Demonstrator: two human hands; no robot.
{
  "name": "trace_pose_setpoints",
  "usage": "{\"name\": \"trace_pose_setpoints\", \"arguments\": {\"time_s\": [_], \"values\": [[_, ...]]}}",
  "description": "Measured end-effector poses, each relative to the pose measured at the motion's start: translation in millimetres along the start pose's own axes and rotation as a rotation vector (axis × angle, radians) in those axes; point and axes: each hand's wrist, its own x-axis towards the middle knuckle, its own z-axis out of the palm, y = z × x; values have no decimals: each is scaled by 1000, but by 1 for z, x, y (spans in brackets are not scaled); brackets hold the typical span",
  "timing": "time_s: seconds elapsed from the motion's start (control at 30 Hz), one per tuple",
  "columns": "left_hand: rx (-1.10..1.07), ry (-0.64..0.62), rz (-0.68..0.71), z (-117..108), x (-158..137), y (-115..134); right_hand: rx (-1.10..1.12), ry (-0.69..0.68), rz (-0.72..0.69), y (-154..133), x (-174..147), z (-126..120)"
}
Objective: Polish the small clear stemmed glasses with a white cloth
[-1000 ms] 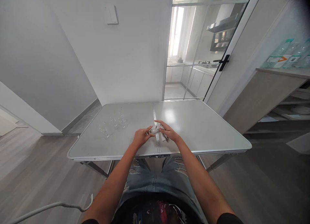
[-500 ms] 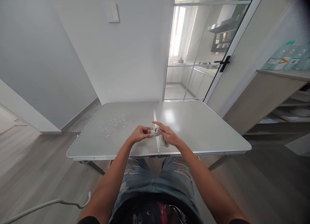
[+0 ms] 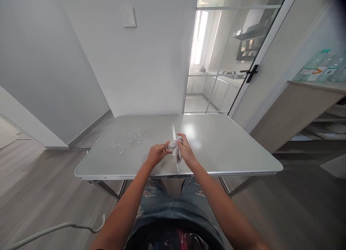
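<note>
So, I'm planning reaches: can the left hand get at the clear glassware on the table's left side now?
Probably not yet: the left hand holds a clear object. Once free, likely yes; nothing visible stands between it and the glassware.

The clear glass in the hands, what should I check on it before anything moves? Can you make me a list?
1. Left hand gripping the clear glass: ok, it holds one side.
2. Right hand holding the cloth: ok, beside the glass.
3. Table underneath: ok, both hands are over it.
4. Other glassware away from the hands: ok, it's on the table's left part.
5. Glass free of smudges: cannot tell, too small.
</note>
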Motion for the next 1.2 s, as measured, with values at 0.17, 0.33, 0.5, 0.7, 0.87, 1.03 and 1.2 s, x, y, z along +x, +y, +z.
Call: {"name": "trace_pose_setpoints", "arguments": {"time_s": [0.17, 0.33, 0.5, 0.7, 0.87, 1.03, 1.2], "values": [[-575, -209, -218, -24, 12, 15, -246, -290, -273, -15, -4, -27], [-885, -444, -420, -32, 11, 30, -466, -518, -455, -14, 0, -48], [-1083, -545, -641, -25, 6, 36, -435, -486, -406, 0, -3, -55], [-1171, -675, -784, -27, 8, 33, -361, -572, -356, 0, -15, -63], [-825, -494, -497, -19, 5, 34, -283, -608, -205, -14, -13, -62], [-377, -252, -264, 0, -2, 33, -71, -488, 6, -23, -7, -55], [58, -26, -83, 6, -7, 29, -3, -300, -51, -12, -9, -47]]}}
